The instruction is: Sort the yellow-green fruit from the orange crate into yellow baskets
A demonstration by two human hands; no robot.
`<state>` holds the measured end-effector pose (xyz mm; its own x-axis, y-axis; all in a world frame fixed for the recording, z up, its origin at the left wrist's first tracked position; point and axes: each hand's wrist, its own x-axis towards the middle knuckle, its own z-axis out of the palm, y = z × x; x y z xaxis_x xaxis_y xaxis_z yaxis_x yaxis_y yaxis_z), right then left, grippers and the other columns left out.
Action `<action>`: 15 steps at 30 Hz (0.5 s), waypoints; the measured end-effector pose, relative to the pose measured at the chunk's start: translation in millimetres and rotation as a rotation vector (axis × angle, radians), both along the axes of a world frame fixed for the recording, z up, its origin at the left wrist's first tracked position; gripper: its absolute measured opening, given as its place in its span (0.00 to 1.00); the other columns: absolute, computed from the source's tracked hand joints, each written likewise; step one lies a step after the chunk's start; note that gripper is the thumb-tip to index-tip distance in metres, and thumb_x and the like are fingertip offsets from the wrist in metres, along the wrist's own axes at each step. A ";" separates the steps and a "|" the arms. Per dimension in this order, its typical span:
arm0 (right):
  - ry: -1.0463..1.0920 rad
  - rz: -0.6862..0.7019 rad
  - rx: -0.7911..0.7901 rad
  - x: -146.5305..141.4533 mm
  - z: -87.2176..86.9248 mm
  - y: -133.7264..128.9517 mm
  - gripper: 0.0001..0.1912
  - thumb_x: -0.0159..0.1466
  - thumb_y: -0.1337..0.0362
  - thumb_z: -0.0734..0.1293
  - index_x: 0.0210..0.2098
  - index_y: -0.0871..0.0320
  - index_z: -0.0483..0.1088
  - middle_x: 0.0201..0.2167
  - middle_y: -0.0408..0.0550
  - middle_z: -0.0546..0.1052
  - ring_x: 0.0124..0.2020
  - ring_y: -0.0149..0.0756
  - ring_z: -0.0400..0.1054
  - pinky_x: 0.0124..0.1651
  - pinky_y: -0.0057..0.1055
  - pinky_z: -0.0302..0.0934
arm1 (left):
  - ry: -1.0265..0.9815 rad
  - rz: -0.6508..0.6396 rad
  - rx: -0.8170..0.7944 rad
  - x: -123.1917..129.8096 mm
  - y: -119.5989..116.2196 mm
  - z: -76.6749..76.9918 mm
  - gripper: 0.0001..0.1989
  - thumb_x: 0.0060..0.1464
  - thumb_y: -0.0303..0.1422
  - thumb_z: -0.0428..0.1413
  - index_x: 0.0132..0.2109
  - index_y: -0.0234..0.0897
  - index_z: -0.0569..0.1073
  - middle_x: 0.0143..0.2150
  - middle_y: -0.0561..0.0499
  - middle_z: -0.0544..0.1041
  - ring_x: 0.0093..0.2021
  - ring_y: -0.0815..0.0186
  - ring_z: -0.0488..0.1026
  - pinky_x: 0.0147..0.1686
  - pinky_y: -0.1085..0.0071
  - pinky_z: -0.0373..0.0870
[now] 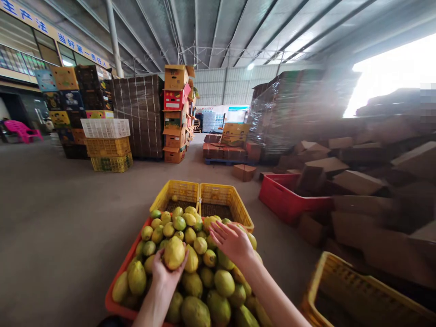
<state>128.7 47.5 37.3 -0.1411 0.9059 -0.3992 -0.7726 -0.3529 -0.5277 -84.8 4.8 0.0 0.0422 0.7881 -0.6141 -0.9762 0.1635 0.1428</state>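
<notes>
An orange crate (117,272) heaped with yellow-green fruit (192,284) of mixed sizes stands right in front of me. Above its left middle, my left hand (166,271) is wrapped from below round a large yellow fruit (175,253). My right hand (234,240) is over the right part of the pile, its fingers stretched out toward the left and its palm bare. Two yellow crates, the left one (163,193) with a small fruit inside and the right one (243,206), adjoin the far end of the heaped crate.
A red crate (284,202) stands at the right beside a heap of cardboard boxes (361,181). Another yellow crate (316,277) is at the lower right. Stacked crates (108,147) and box piles (175,113) stand farther back. A wrapped pallet (282,113) is behind.
</notes>
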 end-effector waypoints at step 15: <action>0.190 -0.276 -0.045 84.1 0.4 -48.4 0.16 0.61 0.78 0.61 0.40 0.56 0.76 0.29 0.48 0.83 0.25 0.35 0.79 0.28 0.28 0.77 | 0.348 -0.373 0.124 97.2 27.4 10.0 0.24 0.68 0.35 0.47 0.68 0.39 0.65 0.69 0.37 0.72 0.68 0.46 0.72 0.51 0.55 0.80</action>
